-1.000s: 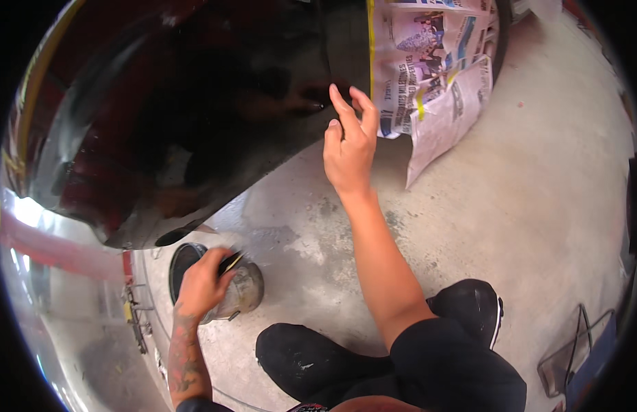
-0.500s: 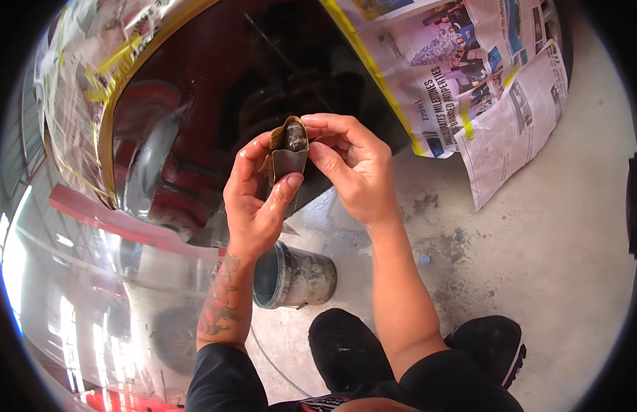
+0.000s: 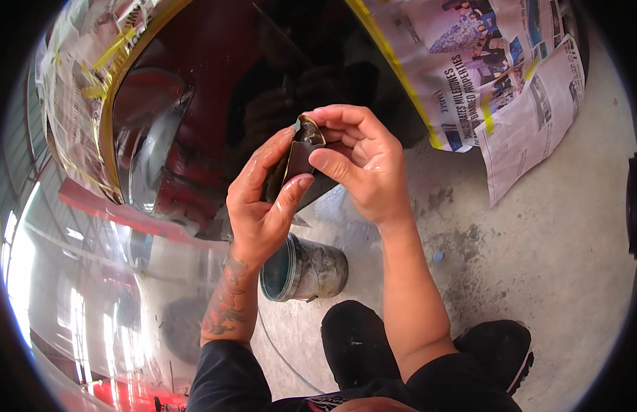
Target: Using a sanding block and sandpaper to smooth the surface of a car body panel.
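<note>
A sheet of dark grey sandpaper [image 3: 302, 159] with a tan back is wrapped around a small dark block [image 3: 310, 132], whose end shows at the top opening. My left hand [image 3: 262, 189] grips the wrapped block from the left, thumb on its near face and fingers along the far side. With fingers curled behind its upper right edge and thumb at the near face, my right hand [image 3: 370, 161] pinches the paper. Both hands look wet. Behind them stands a glossy dark car panel [image 3: 215, 89] with reflections.
Newspaper [image 3: 497, 89] edged with yellow tape covers the right side, and more masking paper [image 3: 74, 75] the left. A dirty bucket [image 3: 325, 268] stands on the concrete floor below my hands. A thin hose [image 3: 280, 353] and a blue cap [image 3: 438, 257] lie on the floor.
Both hands and the wrapped block have shifted slightly right, as has the whole view. My right thumb has moved onto the paper's near face, and less of the block shows.
</note>
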`<move>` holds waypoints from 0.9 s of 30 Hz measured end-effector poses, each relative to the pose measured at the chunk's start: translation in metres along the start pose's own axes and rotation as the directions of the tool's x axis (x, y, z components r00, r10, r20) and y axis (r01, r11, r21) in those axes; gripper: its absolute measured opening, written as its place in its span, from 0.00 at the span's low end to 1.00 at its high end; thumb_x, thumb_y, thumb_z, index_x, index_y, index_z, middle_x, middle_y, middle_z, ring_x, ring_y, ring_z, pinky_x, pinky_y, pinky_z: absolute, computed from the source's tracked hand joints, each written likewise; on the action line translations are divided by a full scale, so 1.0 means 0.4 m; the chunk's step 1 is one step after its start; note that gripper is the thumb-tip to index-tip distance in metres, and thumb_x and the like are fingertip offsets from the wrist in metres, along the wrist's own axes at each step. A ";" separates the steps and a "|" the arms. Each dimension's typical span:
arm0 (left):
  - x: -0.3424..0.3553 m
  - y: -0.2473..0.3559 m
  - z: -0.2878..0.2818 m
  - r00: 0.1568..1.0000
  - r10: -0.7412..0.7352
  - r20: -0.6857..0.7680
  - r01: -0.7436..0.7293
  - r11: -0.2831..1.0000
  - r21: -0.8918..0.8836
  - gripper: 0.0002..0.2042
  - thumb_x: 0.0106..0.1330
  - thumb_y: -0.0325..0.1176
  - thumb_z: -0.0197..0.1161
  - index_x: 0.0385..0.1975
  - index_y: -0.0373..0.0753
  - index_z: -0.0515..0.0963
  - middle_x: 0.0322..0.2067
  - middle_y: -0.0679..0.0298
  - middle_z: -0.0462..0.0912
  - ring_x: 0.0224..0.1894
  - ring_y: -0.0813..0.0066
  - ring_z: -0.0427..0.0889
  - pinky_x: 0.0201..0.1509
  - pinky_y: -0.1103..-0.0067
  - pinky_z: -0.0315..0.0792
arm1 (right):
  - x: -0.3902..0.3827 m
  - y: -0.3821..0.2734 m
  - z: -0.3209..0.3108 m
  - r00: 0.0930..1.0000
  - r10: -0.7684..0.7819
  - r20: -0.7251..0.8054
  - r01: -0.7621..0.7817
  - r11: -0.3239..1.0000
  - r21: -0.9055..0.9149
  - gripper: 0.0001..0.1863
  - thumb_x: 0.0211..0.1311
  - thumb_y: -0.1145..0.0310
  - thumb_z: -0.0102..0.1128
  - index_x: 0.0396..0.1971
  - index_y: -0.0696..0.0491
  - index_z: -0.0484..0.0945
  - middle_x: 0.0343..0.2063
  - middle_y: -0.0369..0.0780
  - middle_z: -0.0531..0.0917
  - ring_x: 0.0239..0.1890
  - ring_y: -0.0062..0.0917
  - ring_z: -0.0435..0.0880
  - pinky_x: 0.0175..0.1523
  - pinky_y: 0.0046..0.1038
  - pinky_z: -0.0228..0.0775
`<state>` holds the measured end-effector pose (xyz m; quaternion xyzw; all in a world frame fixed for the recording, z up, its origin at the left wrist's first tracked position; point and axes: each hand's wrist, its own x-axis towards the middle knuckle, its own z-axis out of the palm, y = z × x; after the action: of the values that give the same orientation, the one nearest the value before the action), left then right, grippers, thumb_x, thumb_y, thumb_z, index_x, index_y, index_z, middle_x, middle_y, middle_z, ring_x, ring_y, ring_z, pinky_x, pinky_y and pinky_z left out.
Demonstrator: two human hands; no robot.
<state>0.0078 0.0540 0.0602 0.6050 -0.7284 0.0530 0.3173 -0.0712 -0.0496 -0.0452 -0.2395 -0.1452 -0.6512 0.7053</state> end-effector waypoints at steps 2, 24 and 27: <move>0.008 0.004 -0.010 0.998 0.059 0.010 -0.059 0.993 0.103 0.24 0.64 0.25 0.73 0.61 0.30 0.78 0.58 0.50 0.82 0.60 0.60 0.83 0.66 0.70 0.74 | -0.004 0.020 -0.002 0.999 -0.026 0.021 0.027 0.999 -0.022 0.17 0.61 0.69 0.76 0.49 0.57 0.84 0.47 0.40 0.88 0.45 0.23 0.87 0.48 0.25 0.80; 0.138 0.051 -0.083 0.872 0.470 0.136 -0.425 0.590 0.687 0.26 0.56 0.20 0.75 0.57 0.35 0.82 0.55 0.53 0.85 0.56 0.57 0.86 0.59 0.70 0.79 | 0.070 -0.014 0.023 0.982 -0.141 0.128 0.173 0.378 -0.910 0.26 0.73 0.60 0.60 0.70 0.37 0.74 0.30 0.41 0.88 0.29 0.42 0.88 0.34 0.42 0.81; 0.165 0.048 -0.063 0.859 0.488 0.154 -0.431 0.526 0.733 0.25 0.58 0.21 0.75 0.58 0.35 0.82 0.56 0.55 0.86 0.57 0.58 0.86 0.61 0.69 0.78 | 0.057 0.008 0.005 0.974 -0.199 0.110 0.190 0.444 -0.875 0.29 0.71 0.63 0.62 0.71 0.36 0.72 0.29 0.40 0.87 0.29 0.41 0.88 0.34 0.42 0.80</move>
<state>-0.0041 0.0147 0.1210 0.4643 -0.7622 0.4493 0.0409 -0.0652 -0.0679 -0.0323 -0.5468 0.1875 -0.7100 0.4022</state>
